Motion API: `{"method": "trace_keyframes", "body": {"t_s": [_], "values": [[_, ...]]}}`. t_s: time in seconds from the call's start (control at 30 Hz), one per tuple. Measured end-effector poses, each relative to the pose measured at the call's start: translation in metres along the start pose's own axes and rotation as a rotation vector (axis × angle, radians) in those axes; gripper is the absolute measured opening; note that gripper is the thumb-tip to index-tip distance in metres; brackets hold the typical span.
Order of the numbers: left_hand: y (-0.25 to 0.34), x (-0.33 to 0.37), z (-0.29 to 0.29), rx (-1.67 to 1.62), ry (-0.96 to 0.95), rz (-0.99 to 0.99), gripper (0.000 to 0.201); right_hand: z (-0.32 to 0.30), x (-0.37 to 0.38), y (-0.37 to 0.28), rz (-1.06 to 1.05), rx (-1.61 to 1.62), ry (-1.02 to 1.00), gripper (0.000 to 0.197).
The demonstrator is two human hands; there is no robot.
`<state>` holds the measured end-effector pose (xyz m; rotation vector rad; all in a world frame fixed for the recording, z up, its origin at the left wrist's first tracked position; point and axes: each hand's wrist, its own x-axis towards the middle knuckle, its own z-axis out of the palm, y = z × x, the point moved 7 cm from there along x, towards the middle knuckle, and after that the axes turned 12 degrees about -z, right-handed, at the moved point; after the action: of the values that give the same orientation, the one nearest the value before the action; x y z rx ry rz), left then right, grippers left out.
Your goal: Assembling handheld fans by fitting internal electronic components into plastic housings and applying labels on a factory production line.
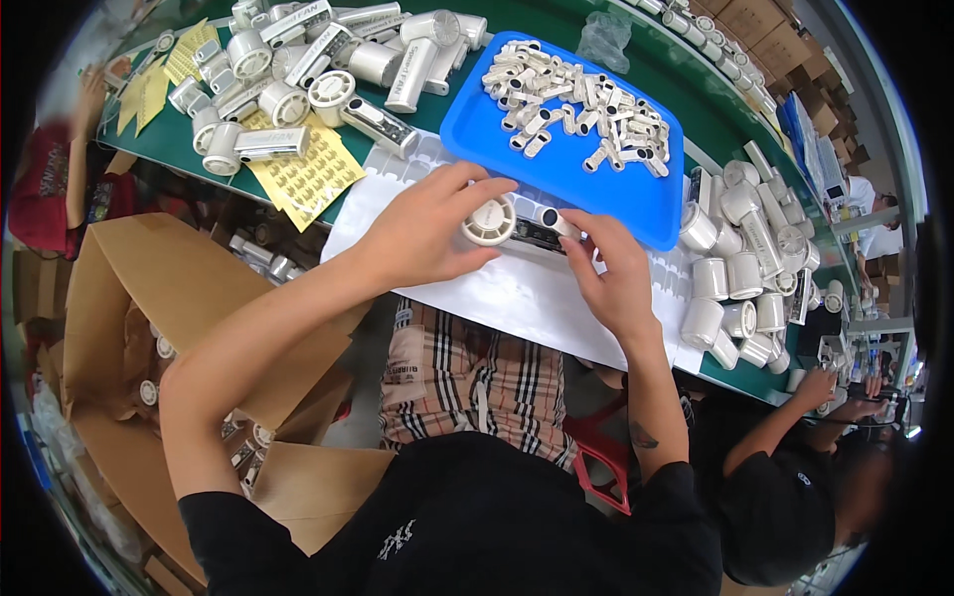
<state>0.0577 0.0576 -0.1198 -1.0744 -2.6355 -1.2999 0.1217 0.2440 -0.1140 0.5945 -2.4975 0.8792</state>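
In front of me, above a white plastic sheet (467, 293), lies a white handheld fan (489, 221) with a round slotted head and an open handle showing dark inner parts. My left hand (422, 223) grips the fan at its head, fingers over the far side and thumb on the near side. At the handle's other end my right hand (614, 273) pinches a small white part with a dark oval (550, 217) between thumb and fingers, against the handle. Just beyond, a blue tray (462, 124) holds many similar small white parts (596, 109).
White fans (378, 65) pile up at the far left by yellow sticker sheets (303, 169); more fans (745, 238) lie at the right. A cardboard box (179, 288) with fans stands at my left. A clear plastic bag (604, 42) lies behind the tray. People work on both sides.
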Motion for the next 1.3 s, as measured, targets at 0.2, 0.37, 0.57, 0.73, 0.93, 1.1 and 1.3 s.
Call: {"method": "trace_keyframes", "body": {"t_s": [0.2,0.37,0.57,0.73,0.93,1.1,1.3], "values": [[0.006,-0.005,0.008,0.177,-0.05,-0.021,0.045,0.016,0.002,-0.013,-0.067,0.057,-0.063,0.022],[0.008,-0.009,0.012,0.155,-0.042,-0.051,0.039,0.018,0.007,-0.016,-0.065,0.049,-0.141,0.023],[0.0,-0.009,0.017,0.1,-0.013,-0.055,0.038,0.022,0.014,-0.02,-0.156,0.035,-0.264,0.029],[-0.002,-0.007,0.021,0.039,-0.057,0.043,0.038,0.024,0.018,-0.031,-0.208,-0.001,-0.365,0.037],[-0.012,-0.01,0.023,0.093,-0.064,0.017,0.036,0.033,0.036,-0.052,-0.292,-0.2,-0.555,0.04],[-0.011,-0.011,0.03,0.145,-0.043,0.007,0.033,0.034,0.042,-0.056,-0.365,-0.219,-0.64,0.035],[-0.007,-0.011,0.031,0.144,-0.056,0.0,0.033,0.032,0.043,-0.06,-0.347,-0.262,-0.702,0.031]]}}
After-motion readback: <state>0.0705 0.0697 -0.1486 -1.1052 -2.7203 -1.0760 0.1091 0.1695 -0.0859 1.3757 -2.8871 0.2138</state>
